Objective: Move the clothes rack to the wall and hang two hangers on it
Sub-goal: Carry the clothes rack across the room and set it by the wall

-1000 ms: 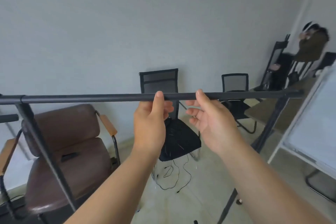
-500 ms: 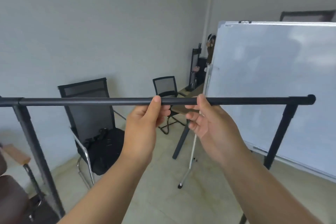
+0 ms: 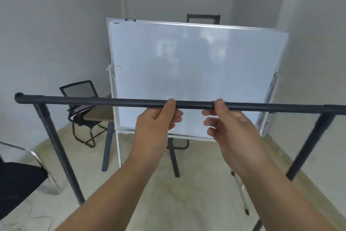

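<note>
The dark grey clothes rack (image 3: 97,101) stretches across the view at chest height, its top bar level and its slanted legs going down at left and right. My left hand (image 3: 157,122) grips the middle of the bar, thumb over the top and fingers curled beneath. My right hand (image 3: 228,124) holds the bar just to the right of it, thumb on top and fingers loosely bent under. No hangers are in view.
A large whiteboard (image 3: 196,73) on a white stand faces me just behind the rack. A black mesh chair (image 3: 80,92) and a table edge (image 3: 101,116) stand at the left wall. A black chair seat (image 3: 16,180) shows at lower left. Beige floor lies below.
The view and the rack have swung to the right: the brown armchair and near chairs left the frame, and the whiteboard now fills the centre. Both hands kept their hold on the bar.
</note>
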